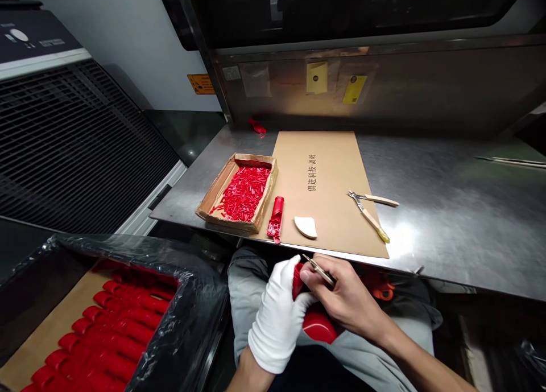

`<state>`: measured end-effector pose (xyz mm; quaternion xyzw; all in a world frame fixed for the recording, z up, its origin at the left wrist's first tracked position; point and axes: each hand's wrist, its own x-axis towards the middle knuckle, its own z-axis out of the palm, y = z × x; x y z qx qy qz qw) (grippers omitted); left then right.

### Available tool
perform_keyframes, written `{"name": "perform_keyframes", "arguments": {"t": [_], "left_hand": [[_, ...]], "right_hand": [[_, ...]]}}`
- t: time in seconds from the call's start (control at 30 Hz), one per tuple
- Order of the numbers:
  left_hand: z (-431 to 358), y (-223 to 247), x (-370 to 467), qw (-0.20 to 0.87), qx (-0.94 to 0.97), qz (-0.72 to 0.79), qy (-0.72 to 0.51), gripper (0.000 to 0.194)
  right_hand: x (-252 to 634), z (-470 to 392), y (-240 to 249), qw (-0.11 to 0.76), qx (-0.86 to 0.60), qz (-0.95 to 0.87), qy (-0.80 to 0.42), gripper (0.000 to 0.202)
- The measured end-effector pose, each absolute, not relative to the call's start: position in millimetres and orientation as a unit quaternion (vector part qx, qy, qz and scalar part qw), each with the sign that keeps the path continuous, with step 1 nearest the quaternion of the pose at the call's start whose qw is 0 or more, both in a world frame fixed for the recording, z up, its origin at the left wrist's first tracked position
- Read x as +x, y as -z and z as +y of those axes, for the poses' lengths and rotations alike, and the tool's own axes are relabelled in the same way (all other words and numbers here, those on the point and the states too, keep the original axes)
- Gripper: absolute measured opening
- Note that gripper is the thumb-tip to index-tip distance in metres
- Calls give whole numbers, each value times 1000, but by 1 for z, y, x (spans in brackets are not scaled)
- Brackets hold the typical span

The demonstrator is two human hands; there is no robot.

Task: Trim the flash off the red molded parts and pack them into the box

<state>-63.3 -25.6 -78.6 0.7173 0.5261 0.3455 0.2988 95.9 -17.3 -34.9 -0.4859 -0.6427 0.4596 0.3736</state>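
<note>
In a white glove, my left hand is closed around a glossy red plastic part, held over my lap below the table edge. My bare right hand grips a slim metal knife with a narrow pointed tip, close against the upper end of the part. Fingers of both hands cover much of the red part. Just beyond the hands, another red plastic part and a cream quarter-round piece lie at the near edge of the cardboard sheet.
A cardboard tray of red plastic scraps stands left on the metal table. Side cutters lie open at right, and a thin metal rod lies farther right. A black-lined box at lower left holds rows of red parts.
</note>
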Motion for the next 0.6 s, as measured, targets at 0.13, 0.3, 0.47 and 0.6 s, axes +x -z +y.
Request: {"name": "perform_keyframes", "arguments": {"t": [0.13, 0.3, 0.47, 0.6], "left_hand": [[-27, 77, -58, 342, 646, 576, -365, 44], [-32, 74, -62, 457, 513, 613, -390, 51], [-32, 60, -75, 482, 574, 535, -391, 29], [-31, 58, -83, 509, 624, 442, -396, 24]], "right_hand": [[105, -19, 32, 365, -482, -638, -477, 26], [142, -14, 22, 329, -500, -688, -412, 27], [163, -20, 21, 265, -489, -799, -228, 23], [162, -29, 22, 245, -474, -835, -135, 26]]}}
